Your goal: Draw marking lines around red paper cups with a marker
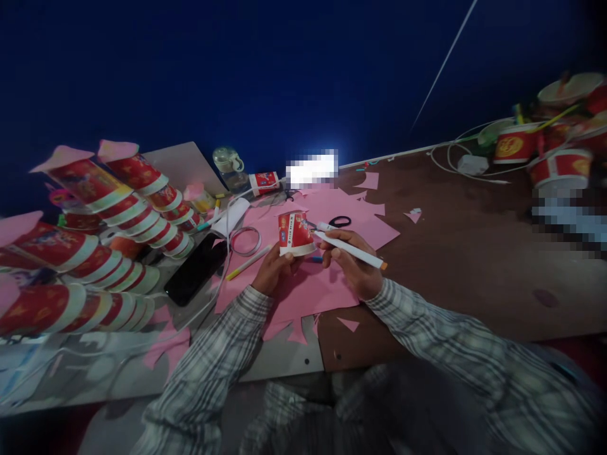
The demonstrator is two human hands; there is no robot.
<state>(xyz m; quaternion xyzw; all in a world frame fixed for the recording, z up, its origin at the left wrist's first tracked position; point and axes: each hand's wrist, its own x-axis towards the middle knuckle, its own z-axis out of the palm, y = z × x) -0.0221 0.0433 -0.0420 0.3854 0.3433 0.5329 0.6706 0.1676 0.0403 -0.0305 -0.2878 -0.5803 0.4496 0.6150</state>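
My left hand is closed around the rim of a red paper cup, held upside down over pink paper sheets. My right hand grips a white marker pen whose tip touches the cup's side. The pen's orange end points to the right. Both forearms wear a checked shirt.
Stacks of red cups capped with pink paper lie on their sides at the left. A black phone, a tape ring, black scissors and a yellow pen lie near the sheets. More red cups and white cables stand at the far right.
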